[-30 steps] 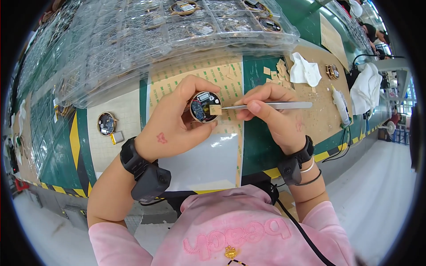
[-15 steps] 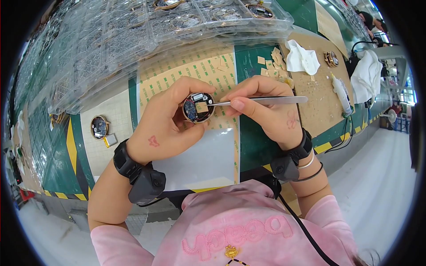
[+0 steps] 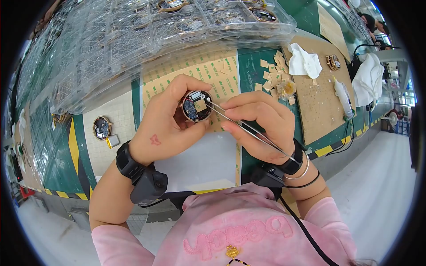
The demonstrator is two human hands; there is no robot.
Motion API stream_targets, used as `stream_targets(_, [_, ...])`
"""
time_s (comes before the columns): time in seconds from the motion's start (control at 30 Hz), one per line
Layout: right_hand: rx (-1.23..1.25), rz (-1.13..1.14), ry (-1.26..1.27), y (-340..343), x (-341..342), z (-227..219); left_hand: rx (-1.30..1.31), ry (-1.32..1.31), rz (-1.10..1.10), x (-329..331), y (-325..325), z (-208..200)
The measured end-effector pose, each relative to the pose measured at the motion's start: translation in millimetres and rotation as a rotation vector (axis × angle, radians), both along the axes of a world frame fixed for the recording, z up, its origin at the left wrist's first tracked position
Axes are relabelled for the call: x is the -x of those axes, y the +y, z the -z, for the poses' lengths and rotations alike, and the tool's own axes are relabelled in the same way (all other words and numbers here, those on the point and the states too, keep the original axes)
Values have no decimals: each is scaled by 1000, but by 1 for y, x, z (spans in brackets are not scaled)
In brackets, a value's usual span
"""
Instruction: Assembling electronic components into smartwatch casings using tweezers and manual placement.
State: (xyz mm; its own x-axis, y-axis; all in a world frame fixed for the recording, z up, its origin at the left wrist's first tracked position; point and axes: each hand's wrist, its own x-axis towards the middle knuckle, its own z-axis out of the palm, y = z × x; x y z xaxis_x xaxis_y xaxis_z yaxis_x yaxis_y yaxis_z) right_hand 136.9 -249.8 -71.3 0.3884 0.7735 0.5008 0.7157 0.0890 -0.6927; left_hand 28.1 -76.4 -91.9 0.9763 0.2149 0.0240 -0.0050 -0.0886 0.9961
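My left hand (image 3: 166, 119) is closed around a round watch case (image 3: 191, 106), its open side facing up. Inside show a blue circuit board and a small tan square adhesive piece (image 3: 200, 105). Metal tweezers (image 3: 259, 135) are pinched between the thumb and fingers of my right hand (image 3: 262, 122). Their tips reach into the case at its right side, beside the tan square; whether they grip anything is too small to tell. Beneath both hands lies a tan adhesive sheet (image 3: 153, 86) with green print.
Another open watch case (image 3: 102, 127) with a small battery (image 3: 112, 141) lies at left. Clear plastic trays (image 3: 128, 48) fill the back. Loose tan squares (image 3: 275, 75), a white cloth (image 3: 304, 61), a glue bottle (image 3: 342, 97) and a further watch case (image 3: 333, 62) sit to the right.
My right hand has turned and dropped lower, so the tweezers now slant down to the right instead of lying nearly level. The left hand still holds the watch case in about the same place.
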Motion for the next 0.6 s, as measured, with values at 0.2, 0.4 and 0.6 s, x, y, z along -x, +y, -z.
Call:
stream_targets(0.2, [17, 20, 72, 2, -2, 6, 21, 17, 18, -2, 2, 2])
stream_targets(0.4, [-2, 47, 118, 12, 4, -2, -26, -44, 12, -1, 10, 1])
stream_targets(0.6, [84, 25, 225, 2, 7, 5, -298, -92, 6, 3, 7, 7])
